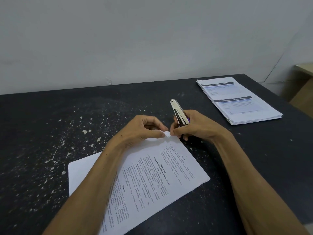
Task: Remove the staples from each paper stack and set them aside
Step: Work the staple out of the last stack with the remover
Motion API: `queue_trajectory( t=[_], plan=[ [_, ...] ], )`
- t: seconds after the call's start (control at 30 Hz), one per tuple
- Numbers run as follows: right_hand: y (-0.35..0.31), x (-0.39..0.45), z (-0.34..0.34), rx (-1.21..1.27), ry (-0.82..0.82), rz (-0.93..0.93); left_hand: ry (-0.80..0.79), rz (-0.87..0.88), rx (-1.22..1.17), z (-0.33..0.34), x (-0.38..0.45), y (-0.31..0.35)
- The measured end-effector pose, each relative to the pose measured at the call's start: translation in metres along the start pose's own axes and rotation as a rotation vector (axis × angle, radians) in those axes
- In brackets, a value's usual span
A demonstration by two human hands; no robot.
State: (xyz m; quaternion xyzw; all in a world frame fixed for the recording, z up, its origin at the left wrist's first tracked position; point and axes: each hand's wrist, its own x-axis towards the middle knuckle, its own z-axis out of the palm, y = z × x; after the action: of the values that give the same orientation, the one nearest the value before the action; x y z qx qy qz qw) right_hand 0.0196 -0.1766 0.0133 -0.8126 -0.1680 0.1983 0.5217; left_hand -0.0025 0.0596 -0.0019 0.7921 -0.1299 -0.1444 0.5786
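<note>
Here we found both hands meeting at the far corner of a printed paper stack (pixel 162 175) that lay slanted on the near middle of a dark, paint-flecked table (pixel 50 133). The left hand (pixel 144 128) had its fingers curled, thumb and forefinger pinching the lifted corner of the top sheet (pixel 167 133), which stood bent up from the pages beneath. The right hand (pixel 193 126) was wrapped around a silver stapler (pixel 177 112) with a touch of purple showing at the grip; its metal end pointed up and away toward the far side of the table. The fingertips of that right hand came down just beside the folded corner, almost touching the left thumb. We could not make out the staple itself at the corner, as it was too small or hidden by the fingers.

Both forearms reached in from the near edge, the left one crossing over the stack and hiding part of the text. A blank edge of a lower sheet showed out to the left of that forearm. At the far right of the table, well apart from the hands, lay a second paper stack (pixel 240 100), flat, with dark banner headings on its top page. Behind the table rose a pale wall (pixel 135 39).
</note>
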Motion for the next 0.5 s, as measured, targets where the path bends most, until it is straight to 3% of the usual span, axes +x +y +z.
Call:
queue_trajectory(
  t=[0.5],
  plan=[
    [0.0025, 0.0002, 0.0001, 0.046, 0.001, 0.02, 0.027, 0.002, 0.049, 0.0028, 0.001, 0.0014]
  ],
)
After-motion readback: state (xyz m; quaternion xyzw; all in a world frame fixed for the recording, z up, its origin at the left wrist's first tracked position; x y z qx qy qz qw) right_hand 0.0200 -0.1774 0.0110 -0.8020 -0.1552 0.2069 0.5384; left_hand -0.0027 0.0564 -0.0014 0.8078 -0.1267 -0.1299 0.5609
